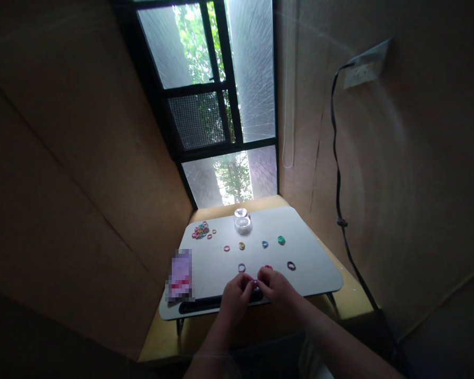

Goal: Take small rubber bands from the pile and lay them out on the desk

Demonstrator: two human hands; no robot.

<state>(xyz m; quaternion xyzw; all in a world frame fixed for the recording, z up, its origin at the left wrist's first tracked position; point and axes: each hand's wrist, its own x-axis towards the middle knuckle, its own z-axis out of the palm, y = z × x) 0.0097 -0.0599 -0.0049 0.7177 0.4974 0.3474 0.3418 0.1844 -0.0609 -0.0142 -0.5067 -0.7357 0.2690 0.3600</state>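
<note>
My left hand [237,292] and my right hand [274,284] meet over the front of a white folding table [312,263]. Their fingertips pinch something small and pale, too small to name. Just beyond them lie a pale purple ring [242,268] and a red ring [268,267], the red one partly hidden by my right hand. To the right is a dark ring [291,266]. Farther back are a pink ring [226,248], a yellow ring [242,246], a blue ring [265,244] and a green ring [281,240].
A pile of colourful rings [200,230] lies at the back left. A clear container [243,223] stands at the back. A blurred purple packet [180,273] rests at the left edge. A black cable [338,184] hangs along the right wall.
</note>
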